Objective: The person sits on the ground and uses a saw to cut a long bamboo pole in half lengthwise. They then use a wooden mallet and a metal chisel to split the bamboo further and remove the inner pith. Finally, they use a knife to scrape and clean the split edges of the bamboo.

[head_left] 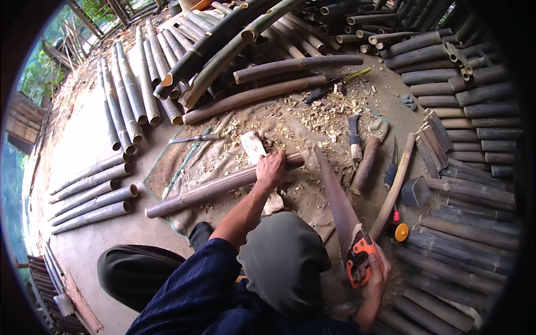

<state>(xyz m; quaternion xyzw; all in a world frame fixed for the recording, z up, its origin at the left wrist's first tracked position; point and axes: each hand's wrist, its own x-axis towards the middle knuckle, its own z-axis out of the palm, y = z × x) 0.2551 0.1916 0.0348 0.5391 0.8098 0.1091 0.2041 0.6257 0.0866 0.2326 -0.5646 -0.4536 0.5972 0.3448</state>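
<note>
My left hand (271, 168) is closed over a brown bamboo pole (209, 194) near its right end. The pole lies slantwise across a pale wooden block (253, 146), part of which shows on either side of it. In my right hand (377, 272) is a handsaw (338, 201), held by its orange and black handle with the blade pointing away from me. The saw blade is apart from the pole. Right of the blade lie a short bamboo piece (365, 166) and a wooden-handled hatchet-like blade (354, 134).
Wood chips (312, 120) litter the ground sheet (167, 162). A knife (195, 138) lies beyond the pole. Bamboo stacks (480, 100) line the right side, and long bamboo poles (262, 97) lie ahead. A black cup-like container (415, 191) and a yellow disc (401, 232) are at right.
</note>
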